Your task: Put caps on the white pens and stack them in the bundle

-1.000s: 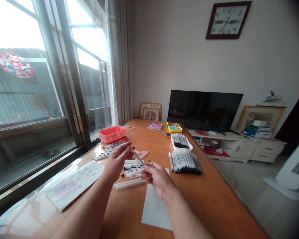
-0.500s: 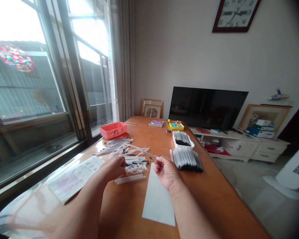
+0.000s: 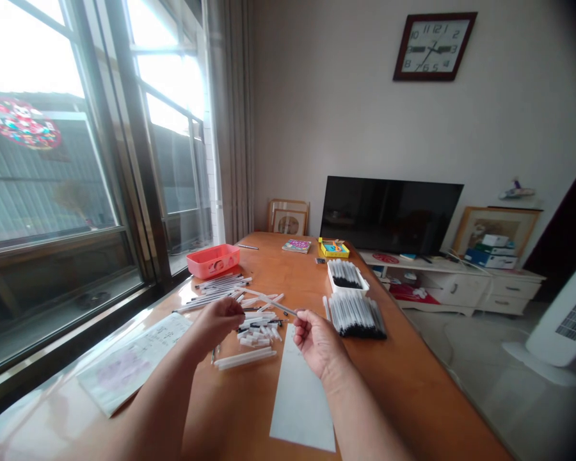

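Note:
My right hand (image 3: 317,339) pinches the near end of a pen (image 3: 273,301), a long pale translucent barrel slanting up to the left. Curled at the left edge of the loose parts is my left hand (image 3: 223,321); whatever its fingertips hold, if anything, is too small to make out. Several white pen caps (image 3: 260,336) lie just right of it, and a few clear barrels (image 3: 244,358) rest in front. Behind the hand spread thin dark-tipped refills (image 3: 221,285). A white paper strip (image 3: 301,403) lies partly under my right forearm.
Right of my hands stand a stack of black-ended pens (image 3: 358,314) and a white box (image 3: 349,289) of more pens. A red basket (image 3: 214,262) is at the back left, a booklet (image 3: 134,362) near left. A yellow box (image 3: 334,248) sits by the table's far edge.
The view has tilted up and a little right. My left hand has risen slightly from the loose parts. My right hand keeps its pinch on the pen.

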Available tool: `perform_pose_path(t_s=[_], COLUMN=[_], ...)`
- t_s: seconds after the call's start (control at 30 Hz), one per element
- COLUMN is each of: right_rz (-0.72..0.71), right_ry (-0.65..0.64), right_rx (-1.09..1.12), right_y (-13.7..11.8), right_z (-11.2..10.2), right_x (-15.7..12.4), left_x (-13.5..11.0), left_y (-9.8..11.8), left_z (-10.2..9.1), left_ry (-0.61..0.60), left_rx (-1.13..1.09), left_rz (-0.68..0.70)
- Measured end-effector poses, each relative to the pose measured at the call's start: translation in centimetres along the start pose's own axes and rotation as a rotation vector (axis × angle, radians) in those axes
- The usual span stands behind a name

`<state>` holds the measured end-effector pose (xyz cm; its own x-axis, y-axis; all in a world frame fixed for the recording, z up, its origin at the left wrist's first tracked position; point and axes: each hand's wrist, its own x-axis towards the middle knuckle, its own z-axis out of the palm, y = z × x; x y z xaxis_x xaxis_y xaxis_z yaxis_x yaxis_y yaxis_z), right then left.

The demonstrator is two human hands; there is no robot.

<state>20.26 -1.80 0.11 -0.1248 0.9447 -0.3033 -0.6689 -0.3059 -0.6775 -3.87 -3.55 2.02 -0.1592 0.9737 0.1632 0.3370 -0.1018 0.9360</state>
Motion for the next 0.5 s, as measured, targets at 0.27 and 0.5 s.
perform_pose_path(t_s=[0.27,0.5], right_rz=[-0.09,-0.097], right_ry=[-0.063,-0.087], right_rx=[-0.081,-0.091], right_y=[0.4,0.6], right_z=[0.1,0.2], right_x=[-0.3,-0.3], left_x=[-0.6,-0.3], left_y=[1.8,1.4], left_z=[0.1,0.2], left_ry=[-0.102,-0.1], left_rx=[-0.521,-0.547], left_rz=[-0.074,-0.074])
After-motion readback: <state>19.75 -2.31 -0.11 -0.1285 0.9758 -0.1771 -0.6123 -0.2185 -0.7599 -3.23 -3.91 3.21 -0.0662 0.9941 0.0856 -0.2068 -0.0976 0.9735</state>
